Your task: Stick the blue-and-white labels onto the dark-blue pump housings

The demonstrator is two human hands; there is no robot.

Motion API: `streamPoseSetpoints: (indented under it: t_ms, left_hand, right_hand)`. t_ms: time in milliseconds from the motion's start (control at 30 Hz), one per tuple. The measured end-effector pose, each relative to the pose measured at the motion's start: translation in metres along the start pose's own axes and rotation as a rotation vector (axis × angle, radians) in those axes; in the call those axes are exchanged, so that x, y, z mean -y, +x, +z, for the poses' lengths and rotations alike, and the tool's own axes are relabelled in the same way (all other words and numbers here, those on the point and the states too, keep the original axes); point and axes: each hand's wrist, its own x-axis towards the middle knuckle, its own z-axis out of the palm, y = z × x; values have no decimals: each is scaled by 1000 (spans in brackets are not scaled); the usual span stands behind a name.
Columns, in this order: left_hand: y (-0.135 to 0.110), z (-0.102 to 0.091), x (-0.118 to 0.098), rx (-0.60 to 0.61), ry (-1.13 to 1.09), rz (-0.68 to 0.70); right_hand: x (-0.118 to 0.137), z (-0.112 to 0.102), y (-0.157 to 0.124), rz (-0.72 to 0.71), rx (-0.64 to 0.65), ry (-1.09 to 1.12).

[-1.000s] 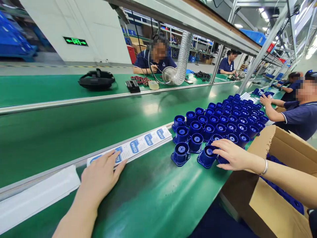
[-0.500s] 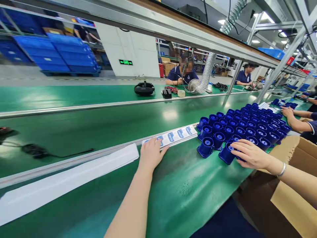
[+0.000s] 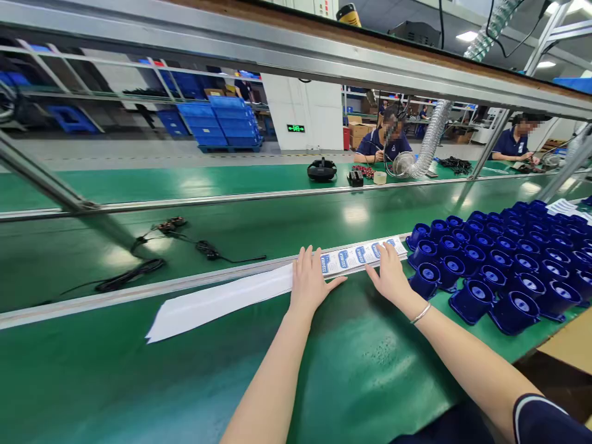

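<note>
A strip of white labels (image 3: 343, 259) with blue print lies along the metal rail. My left hand (image 3: 309, 280) rests flat near its left end, fingers spread and thumb stretched to the right. On the right end of the same strip lie the fingers of my right hand (image 3: 387, 271), which is open with the thumb apart. A long blank white paper strip (image 3: 226, 300) runs leftward from under my left hand. Right of my right hand stand many blue plastic cup-shaped housings (image 3: 472, 300) in rows, each with a round opening on top.
Beyond the rail (image 3: 139, 296), the green belt carries black cables (image 3: 206, 250). Across it are a black case (image 3: 322, 169), a tape roll (image 3: 380, 177) and a flexible duct (image 3: 435, 139), with co-workers seated behind. A cardboard box (image 3: 571, 339) stands lower right; a metal beam crosses overhead.
My right hand has moved left from a blue housing at the front of the group onto the label strip. My left hand stays by the strip. The view has turned left.
</note>
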Motion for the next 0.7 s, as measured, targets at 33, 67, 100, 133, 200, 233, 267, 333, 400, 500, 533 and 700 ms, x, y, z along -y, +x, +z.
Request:
streamPoseSetpoints:
  t_ms: [33, 67, 100, 133, 200, 233, 267, 333, 400, 500, 533, 700]
  left_hand:
    - [-2, -4, 9, 17, 2, 10]
    - [-3, -8, 18, 40, 3, 18]
    - [-3, -11, 27, 69, 1, 27]
    - [-3, -12, 36, 100, -4, 41]
    - [0, -13, 50, 159, -19, 80]
    - [2, -13, 56, 183, -28, 103]
    - [4, -13, 61, 202, -39, 122]
    - [6, -15, 72, 230, -63, 150]
    - [6, -21, 83, 250, -87, 160]
    - [2, -38, 96, 266, -118, 145]
    - [1, -43, 97, 265, -127, 135]
    - [14, -46, 73, 211, -169, -37]
  right_hand:
    - [-4, 8, 1, 24, -15, 5]
    - [-8, 13, 0, 43, -27, 9]
    - [-12, 16, -1, 59, -39, 13]
    - [-17, 19, -3, 70, -49, 17]
    - [-25, 21, -9, 84, -62, 26]
    - [-28, 22, -12, 88, -64, 32]
    - [-30, 22, -15, 90, -63, 38]
    - [-32, 24, -19, 89, -54, 55]
    - [-32, 25, -22, 85, -41, 73]
    - [-28, 26, -21, 100, -31, 92]
    - [-26, 27, -20, 113, -33, 97]
    - [-20, 28, -15, 186, -45, 116]
